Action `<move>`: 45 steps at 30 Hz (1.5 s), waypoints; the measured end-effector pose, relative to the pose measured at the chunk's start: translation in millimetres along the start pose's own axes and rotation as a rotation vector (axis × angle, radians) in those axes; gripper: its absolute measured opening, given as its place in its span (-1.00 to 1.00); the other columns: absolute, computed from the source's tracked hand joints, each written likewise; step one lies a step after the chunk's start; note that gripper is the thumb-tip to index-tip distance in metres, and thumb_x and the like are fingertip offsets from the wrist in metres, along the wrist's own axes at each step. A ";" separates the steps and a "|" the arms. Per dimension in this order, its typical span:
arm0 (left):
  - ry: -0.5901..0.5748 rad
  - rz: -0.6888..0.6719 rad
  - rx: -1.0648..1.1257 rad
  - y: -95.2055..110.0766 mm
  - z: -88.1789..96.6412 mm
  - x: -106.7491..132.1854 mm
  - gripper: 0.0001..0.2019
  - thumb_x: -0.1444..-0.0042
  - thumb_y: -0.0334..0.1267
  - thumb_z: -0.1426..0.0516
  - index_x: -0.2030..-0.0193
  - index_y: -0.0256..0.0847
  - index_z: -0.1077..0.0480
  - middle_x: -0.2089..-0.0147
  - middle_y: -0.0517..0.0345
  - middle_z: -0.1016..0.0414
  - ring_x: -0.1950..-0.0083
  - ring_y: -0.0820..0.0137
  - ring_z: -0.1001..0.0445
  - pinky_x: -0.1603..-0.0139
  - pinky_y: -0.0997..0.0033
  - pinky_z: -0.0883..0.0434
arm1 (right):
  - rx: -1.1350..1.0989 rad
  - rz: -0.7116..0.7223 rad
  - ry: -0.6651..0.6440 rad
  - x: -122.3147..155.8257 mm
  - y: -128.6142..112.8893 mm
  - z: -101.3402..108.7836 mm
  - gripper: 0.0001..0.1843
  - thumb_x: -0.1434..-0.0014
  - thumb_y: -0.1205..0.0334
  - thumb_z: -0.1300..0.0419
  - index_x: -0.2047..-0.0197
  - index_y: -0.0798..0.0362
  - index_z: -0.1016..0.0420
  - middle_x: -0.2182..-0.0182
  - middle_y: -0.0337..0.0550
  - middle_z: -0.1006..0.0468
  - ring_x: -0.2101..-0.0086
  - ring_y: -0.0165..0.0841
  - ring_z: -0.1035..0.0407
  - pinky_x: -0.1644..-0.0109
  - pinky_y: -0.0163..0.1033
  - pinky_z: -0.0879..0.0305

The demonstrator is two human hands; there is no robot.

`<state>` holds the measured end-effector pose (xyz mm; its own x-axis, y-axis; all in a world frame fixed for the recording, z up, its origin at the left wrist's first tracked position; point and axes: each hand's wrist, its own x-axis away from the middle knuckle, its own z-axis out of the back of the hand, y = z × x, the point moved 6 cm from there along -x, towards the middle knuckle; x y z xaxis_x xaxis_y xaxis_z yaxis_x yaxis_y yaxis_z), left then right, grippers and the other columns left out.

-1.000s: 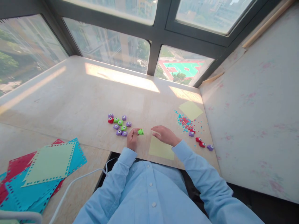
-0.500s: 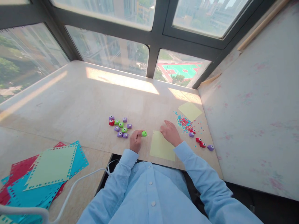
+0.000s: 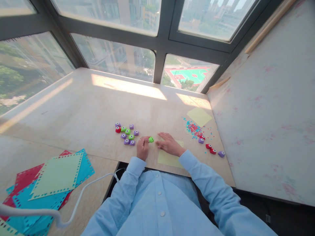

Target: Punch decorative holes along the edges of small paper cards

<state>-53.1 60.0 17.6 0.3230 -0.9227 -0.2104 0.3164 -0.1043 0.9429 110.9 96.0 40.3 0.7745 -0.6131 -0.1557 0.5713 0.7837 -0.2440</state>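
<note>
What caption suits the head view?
Left hand holds a small green punch; right hand over a pale yellow sheet.

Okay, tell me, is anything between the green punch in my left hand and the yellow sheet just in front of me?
Yes, partly: your right hand covers the far part of the yellow sheet, its fingers pointing toward the green punch. Nothing visible blocks the sheet's near left edge.

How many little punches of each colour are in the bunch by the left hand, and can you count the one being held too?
Purple punches: 6
Green punches, not held: 3
Red punch: 1
Held green punch, in the left hand: 1
Total: 11
</note>
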 end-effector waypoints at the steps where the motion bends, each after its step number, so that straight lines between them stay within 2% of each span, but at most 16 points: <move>1: 0.017 -0.020 -0.007 1.4 0.9 -0.1 -0.59 -0.34 -0.03 0.09 0.18 -0.24 -0.48 0.24 0.02 -0.53 0.22 0.32 -0.47 0.16 0.30 -0.43 | 0.016 -0.010 0.003 0.2 1.0 0.4 -0.74 -0.27 0.10 -0.19 0.02 -0.08 -0.59 -0.25 0.08 -0.34 -0.26 -0.12 -0.19 -0.29 0.08 -0.12; 6: 0.037 -0.250 -0.089 26.6 8.7 4.3 -0.60 -0.37 -0.06 0.10 0.18 -0.22 -0.49 0.29 0.04 -0.53 0.22 0.32 -0.47 0.16 0.30 -0.40 | 0.126 -0.182 0.064 3.1 15.9 10.0 -0.75 -0.27 0.13 -0.18 0.07 0.02 -0.58 -0.23 0.15 -0.35 -0.25 -0.06 -0.18 -0.30 0.13 -0.08; 8: 0.022 -0.350 -0.173 39.6 14.2 5.8 -0.63 -0.37 -0.11 0.09 0.16 -0.21 -0.50 0.28 0.03 -0.53 0.20 0.31 -0.46 0.13 0.29 -0.39 | 0.163 -0.261 0.070 6.9 26.2 14.9 -0.75 -0.26 0.14 -0.17 0.08 0.05 -0.58 -0.22 0.18 -0.35 -0.24 -0.05 -0.19 -0.28 0.13 -0.09; 10: 0.021 -0.392 -0.304 47.4 21.8 3.9 -0.66 -0.37 -0.16 0.08 0.13 -0.21 -0.50 0.26 0.01 -0.52 0.18 0.28 -0.45 0.11 0.26 -0.37 | 0.184 -0.331 0.074 12.8 38.6 19.8 -0.74 -0.27 0.15 -0.16 0.08 0.08 -0.57 -0.19 0.21 -0.37 -0.21 -0.06 -0.21 -0.27 0.11 -0.11; 14: 0.015 -0.378 -0.587 45.0 35.2 -7.0 -0.70 -0.34 -0.27 0.07 0.19 -0.21 -0.50 0.24 -0.05 -0.51 0.16 0.20 -0.43 0.11 0.21 -0.35 | 0.191 -0.389 0.081 27.2 62.8 26.3 -0.72 -0.29 0.14 -0.11 0.12 0.11 -0.59 -0.13 0.22 -0.41 -0.16 -0.08 -0.26 -0.24 0.04 -0.17; 18: -0.049 -0.331 -0.768 31.6 33.1 -14.2 -0.70 -0.29 -0.36 0.07 0.27 -0.22 -0.49 0.29 -0.07 -0.49 0.19 0.16 -0.42 0.16 0.20 -0.33 | 0.168 -0.406 0.070 40.1 80.8 24.9 -0.70 -0.30 0.16 -0.09 0.05 0.10 -0.56 -0.09 0.19 -0.45 -0.12 -0.10 -0.30 -0.23 0.00 -0.20; 21: -0.079 -0.330 -0.835 27.8 25.1 -14.6 -0.70 -0.28 -0.36 0.06 0.28 -0.21 -0.49 0.31 -0.07 -0.48 0.21 0.16 -0.42 0.18 0.20 -0.31 | 0.155 -0.415 0.067 47.4 87.6 21.2 -0.67 -0.29 0.16 -0.10 -0.01 0.13 -0.53 -0.08 0.21 -0.45 -0.12 -0.09 -0.31 -0.22 0.00 -0.21; 25: -0.061 -0.400 -0.786 33.8 22.4 -12.0 -0.72 -0.30 -0.31 0.05 0.25 -0.22 -0.49 0.26 -0.06 -0.51 0.18 0.18 -0.42 0.12 0.21 -0.31 | 0.130 -0.416 0.081 55.1 89.4 16.4 -0.62 -0.28 0.15 -0.11 -0.07 0.16 -0.49 -0.12 0.25 -0.42 -0.15 -0.06 -0.29 -0.23 0.05 -0.21; 28: 0.007 -0.427 -0.733 37.8 36.1 -9.4 -0.75 -0.29 -0.29 0.02 0.20 -0.22 -0.49 0.19 -0.06 -0.53 0.12 0.20 -0.44 0.04 0.22 -0.32 | 0.105 -0.417 0.102 60.4 88.7 15.3 -0.61 -0.28 0.14 -0.11 -0.08 0.14 -0.48 -0.14 0.24 -0.40 -0.16 -0.06 -0.27 -0.24 0.07 -0.20; 32: 0.090 -0.397 -0.754 38.7 66.8 -4.6 -0.79 -0.20 -0.26 -0.09 0.10 -0.23 -0.50 0.11 -0.07 -0.54 0.03 0.16 -0.44 -0.06 0.17 -0.31 | 0.080 -0.429 0.124 66.7 88.7 19.6 -0.66 -0.28 0.15 -0.10 -0.02 0.12 -0.51 -0.14 0.20 -0.42 -0.16 -0.08 -0.28 -0.24 0.05 -0.20; 35: 0.040 -0.387 -0.803 39.4 80.4 0.2 -0.76 -0.15 -0.20 -0.17 0.06 -0.21 -0.49 0.07 -0.05 -0.55 -0.02 0.12 -0.43 -0.09 0.14 -0.31 | 0.097 -0.471 0.139 70.9 90.8 25.9 -0.71 -0.28 0.17 -0.09 0.07 0.11 -0.54 -0.09 0.18 -0.45 -0.13 -0.10 -0.31 -0.23 0.01 -0.21; 37: -0.026 -0.391 -0.824 40.2 81.5 4.0 -0.75 -0.13 -0.18 -0.21 0.07 -0.19 -0.49 0.07 -0.02 -0.56 -0.01 0.12 -0.43 -0.08 0.14 -0.33 | 0.112 -0.532 0.164 73.9 93.4 31.1 -0.74 -0.28 0.18 -0.08 0.14 0.09 -0.55 -0.04 0.15 -0.49 -0.08 -0.11 -0.35 -0.19 0.00 -0.23; 41: -0.178 -0.350 -0.873 37.9 69.7 10.8 -0.80 -0.09 -0.20 -0.26 0.14 -0.16 -0.50 0.13 0.00 -0.55 0.06 0.15 -0.45 0.01 0.19 -0.38 | 0.135 -0.654 0.212 79.0 95.5 41.4 -0.76 -0.25 0.21 -0.08 0.17 0.11 -0.54 0.07 0.12 -0.56 0.02 -0.14 -0.41 -0.09 -0.07 -0.27; 45: -0.246 -0.245 -0.932 31.0 57.8 15.1 -0.80 -0.05 -0.24 -0.28 0.16 -0.18 -0.49 0.20 -0.01 -0.50 0.11 0.14 -0.44 0.08 0.21 -0.41 | 0.098 -0.767 0.273 86.9 95.9 53.2 -0.78 -0.24 0.15 -0.09 0.24 0.05 -0.52 0.25 -0.02 -0.61 0.23 -0.21 -0.46 0.14 -0.18 -0.28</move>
<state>-90.0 21.3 58.6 -0.0057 -0.9770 -0.2131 0.9580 -0.0664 0.2788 247.4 123.2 54.3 0.0727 -0.9749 -0.2104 0.9463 0.1341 -0.2942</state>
